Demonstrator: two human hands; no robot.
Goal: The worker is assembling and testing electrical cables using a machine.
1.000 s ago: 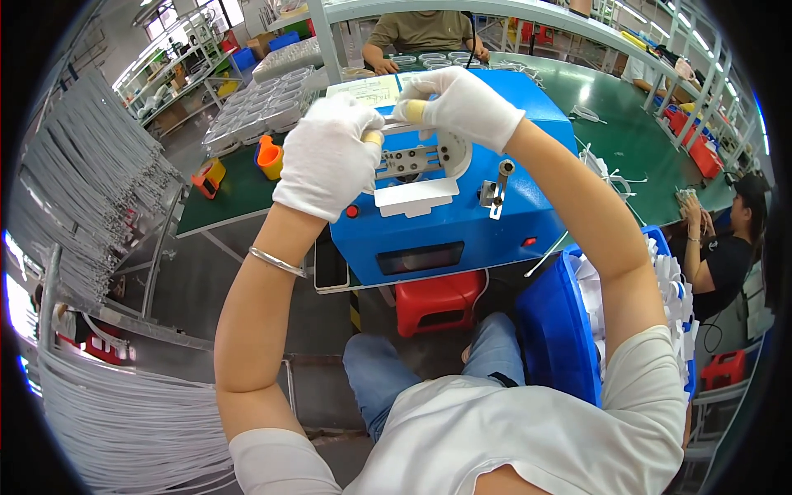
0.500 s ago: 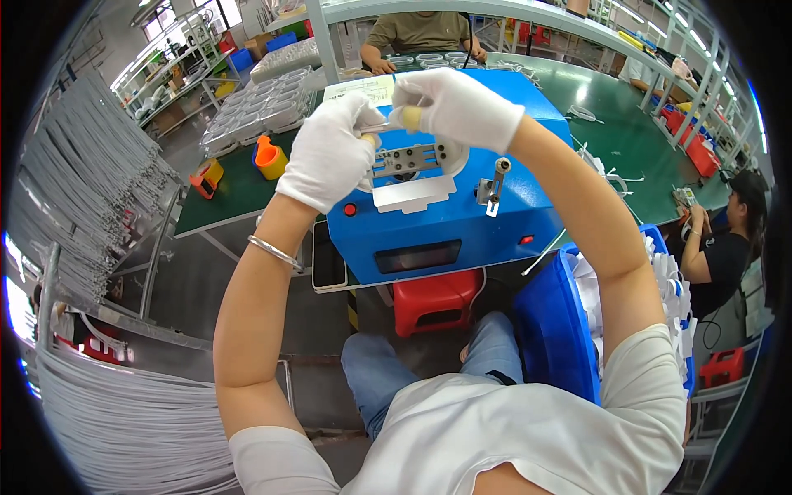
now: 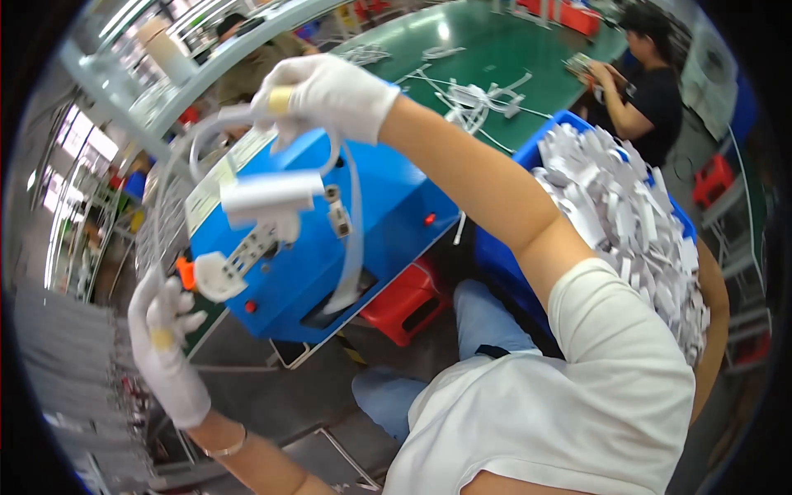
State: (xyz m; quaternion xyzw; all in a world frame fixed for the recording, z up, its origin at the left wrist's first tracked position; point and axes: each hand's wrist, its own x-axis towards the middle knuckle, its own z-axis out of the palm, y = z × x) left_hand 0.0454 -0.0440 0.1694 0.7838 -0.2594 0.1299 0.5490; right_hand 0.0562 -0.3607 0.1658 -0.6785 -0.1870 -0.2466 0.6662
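Observation:
My right hand (image 3: 318, 95), in a white glove with a yellow finger cover, is raised above the blue machine (image 3: 379, 194) and closed on a white cable (image 3: 219, 122). The cable bends in loops beside the hand, and a blurred length hangs down in front of the machine. Another stretch runs down toward my left hand (image 3: 169, 346), gloved too, with fingers apart and partly bent by the machine's left end; whether it grips the cable is blurred. Metal jaws (image 3: 252, 247) with a white round end and a white plate (image 3: 272, 194) sit on the machine.
A blue bin (image 3: 516, 272) full of white pieces stands at my right. Loose white cables (image 3: 478, 103) lie on the green table (image 3: 495, 49). Below the machine is a red stool (image 3: 404, 305). A co-worker (image 3: 648, 91) sits at the far right; grey cables hang at left.
My hands have separated: the left moved down and left, the right stayed high with the white cable, now seen looping. The view has turned, bringing the bin more into sight.

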